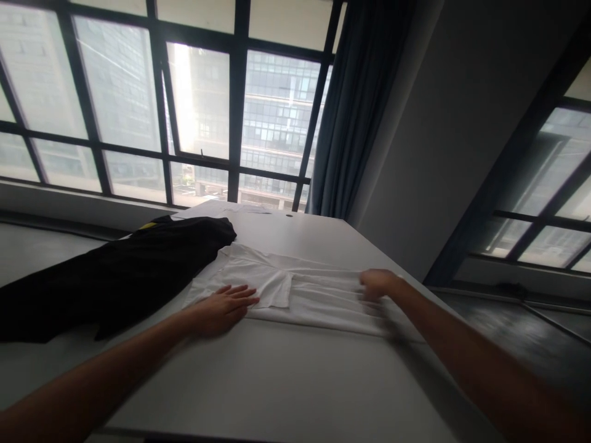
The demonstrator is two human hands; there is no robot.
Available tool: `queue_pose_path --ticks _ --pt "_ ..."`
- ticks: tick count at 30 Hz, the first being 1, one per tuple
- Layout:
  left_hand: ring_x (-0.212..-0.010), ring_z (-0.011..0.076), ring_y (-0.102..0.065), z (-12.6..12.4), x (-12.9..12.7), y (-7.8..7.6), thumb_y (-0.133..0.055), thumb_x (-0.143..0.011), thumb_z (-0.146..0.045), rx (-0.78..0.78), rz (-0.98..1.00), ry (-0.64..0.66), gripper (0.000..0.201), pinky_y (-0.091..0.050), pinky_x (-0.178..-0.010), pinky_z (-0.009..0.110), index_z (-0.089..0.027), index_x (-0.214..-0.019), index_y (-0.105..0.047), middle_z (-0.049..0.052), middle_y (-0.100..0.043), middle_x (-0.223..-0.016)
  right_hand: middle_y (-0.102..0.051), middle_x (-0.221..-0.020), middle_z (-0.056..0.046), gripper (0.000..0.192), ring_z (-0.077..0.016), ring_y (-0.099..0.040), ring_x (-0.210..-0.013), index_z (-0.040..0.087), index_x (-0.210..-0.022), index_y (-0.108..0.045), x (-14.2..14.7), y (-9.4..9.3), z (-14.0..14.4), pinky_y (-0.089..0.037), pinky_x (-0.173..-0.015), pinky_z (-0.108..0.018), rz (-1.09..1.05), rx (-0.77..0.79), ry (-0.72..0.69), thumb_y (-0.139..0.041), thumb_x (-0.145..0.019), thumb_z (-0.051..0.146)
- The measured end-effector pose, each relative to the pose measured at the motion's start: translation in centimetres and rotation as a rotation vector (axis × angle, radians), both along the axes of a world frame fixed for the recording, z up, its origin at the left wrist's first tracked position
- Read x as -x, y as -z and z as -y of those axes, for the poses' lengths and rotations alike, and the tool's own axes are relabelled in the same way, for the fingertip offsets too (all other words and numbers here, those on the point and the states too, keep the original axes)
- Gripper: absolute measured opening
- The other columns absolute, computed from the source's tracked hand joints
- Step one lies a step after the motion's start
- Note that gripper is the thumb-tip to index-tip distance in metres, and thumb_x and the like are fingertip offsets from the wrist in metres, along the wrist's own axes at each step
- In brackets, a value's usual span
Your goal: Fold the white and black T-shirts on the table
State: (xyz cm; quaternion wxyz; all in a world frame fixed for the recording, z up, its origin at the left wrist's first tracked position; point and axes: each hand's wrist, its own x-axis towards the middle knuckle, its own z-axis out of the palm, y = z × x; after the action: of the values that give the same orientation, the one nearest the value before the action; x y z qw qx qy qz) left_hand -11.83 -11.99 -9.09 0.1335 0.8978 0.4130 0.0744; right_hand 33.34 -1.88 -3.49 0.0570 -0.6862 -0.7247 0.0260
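Observation:
A white shirt [323, 301] lies spread on the white table [295, 375], with one sleeve [272, 286] folded across its body and some wrinkles along it. My left hand [226, 307] rests flat on the sleeve side, fingers apart. Over the far right part of the shirt is my right hand [376, 284], smeared by motion; its fingers look bent, but whether they grip the cloth is unclear. To the left of the shirt lies a black garment [152, 271] with a small yellow patch at its far end.
Thin white sheets [240, 209] lie at the table's far end, near a dark round hole [289, 215]. Beyond stand large windows [198, 104] and a blue curtain [346, 123]. A grey pillar [429, 123] rises by the table's right side.

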Motion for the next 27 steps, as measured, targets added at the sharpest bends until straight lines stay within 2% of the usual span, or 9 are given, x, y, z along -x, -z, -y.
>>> queue_pose_path --ticks 1,3,6,8,10,14,21,24,27 --pt "-0.149 0.0272 -0.022 0.0 0.0 0.0 -0.024 -0.104 -0.045 -0.003 0.003 0.005 0.05 -0.015 -0.12 0.053 -0.035 -0.15 -0.039 0.001 -0.031 -0.16 -0.076 -0.09 -0.008 0.032 -0.0311 -0.07 -0.093 0.023 -0.087 -0.079 3.1 0.0 -0.5 -0.052 -0.088 -0.042 0.015 0.029 -0.081 -0.082 -0.056 0.029" --pt "-0.149 0.0277 -0.022 0.0 0.1 0.1 -0.026 -0.103 -0.042 -0.02 0.007 0.018 0.049 -0.016 -0.12 0.053 -0.035 -0.15 -0.039 0.0 -0.031 -0.16 -0.072 -0.116 -0.01 0.044 -0.0305 -0.066 -0.105 0.025 -0.12 -0.071 9.9 0.4 -1.0 -0.049 -0.094 -0.042 0.038 0.065 -0.402 -0.068 -0.078 0.038" --pt "-0.149 0.027 -0.023 0.0 0.5 0.5 -0.028 -0.103 -0.036 -0.042 0.004 0.035 0.049 -0.017 -0.12 0.052 -0.036 -0.151 -0.037 -0.001 -0.031 -0.16 -0.06 -0.137 -0.007 0.051 -0.0283 -0.059 -0.121 0.027 -0.135 -0.061 18.7 1.9 -1.2 -0.044 -0.104 -0.04 -0.059 0.056 -0.777 -0.059 -0.087 0.042" --pt "-0.148 0.026 -0.025 0.0 0.9 0.8 -0.031 -0.102 -0.032 -0.059 0.019 0.043 0.05 -0.018 -0.121 0.052 -0.037 -0.151 -0.037 0.0 -0.032 -0.16 -0.053 -0.145 -0.006 0.056 -0.027 -0.051 -0.13 0.028 -0.14 -0.056 22.2 3.3 -1.5 -0.038 -0.111 -0.039 -0.116 0.093 -0.926 -0.056 -0.089 0.049" --pt "-0.147 0.0256 -0.028 0.0 1.2 0.9 -0.034 -0.101 -0.031 -0.092 0.05 0.041 0.05 -0.017 -0.121 0.053 -0.038 -0.15 -0.039 0.0 -0.033 -0.159 -0.044 -0.152 -0.005 0.058 -0.0262 -0.039 -0.14 0.029 -0.145 -0.05 23.7 4.7 -2.4 -0.028 -0.118 -0.041 -0.134 0.101 -0.984 -0.05 -0.092 0.054" --pt "-0.147 0.0288 -0.028 0.0 1.7 0.5 -0.041 -0.097 -0.028 -0.125 0.093 -0.022 0.049 -0.013 -0.121 0.059 -0.035 -0.146 -0.046 0.002 -0.034 -0.159 -0.026 -0.161 -0.004 0.06 -0.0253 -0.018 -0.149 0.027 -0.153 -0.037 22.2 6.5 -6.1 -0.013 -0.122 -0.047 -0.088 0.11 -0.854 -0.033 -0.1 0.054" --pt "-0.147 0.0306 -0.027 0.0 1.5 -0.2 -0.043 -0.098 -0.036 0.049 0.112 0.001 0.049 -0.012 -0.12 0.062 -0.035 -0.147 -0.044 0.004 -0.034 -0.159 -0.016 -0.164 -0.009 0.064 -0.0273 -0.014 -0.15 0.02 -0.156 -0.027 16.6 7.1 -16.0 -0.015 -0.12 -0.051 0.035 0.145 -0.285 -0.024 -0.101 0.052" --pt "-0.148 0.0316 -0.026 0.1 1.2 -0.8 -0.046 -0.097 -0.04 0.11 0.122 -0.019 0.051 -0.012 -0.12 0.064 -0.037 -0.147 -0.042 0.004 -0.034 -0.159 -0.015 -0.164 -0.011 0.063 -0.0318 -0.015 -0.149 0.02 -0.157 -0.025 16.4 7.5 -20.3 -0.015 -0.118 -0.057 0.034 0.15 -0.115 -0.021 -0.101 0.051" --pt "-0.148 0.0329 -0.024 0.3 1.1 -1.7 -0.047 -0.096 -0.044 0.171 0.099 -0.037 0.054 -0.015 -0.119 0.066 -0.038 -0.149 -0.04 0.005 -0.032 -0.16 -0.016 -0.163 -0.014 0.063 -0.0368 -0.015 -0.148 0.02 -0.156 -0.026 18.3 8.0 -23.5 -0.015 -0.115 -0.063 -0.03 0.134 -0.003 -0.024 -0.1 0.047"
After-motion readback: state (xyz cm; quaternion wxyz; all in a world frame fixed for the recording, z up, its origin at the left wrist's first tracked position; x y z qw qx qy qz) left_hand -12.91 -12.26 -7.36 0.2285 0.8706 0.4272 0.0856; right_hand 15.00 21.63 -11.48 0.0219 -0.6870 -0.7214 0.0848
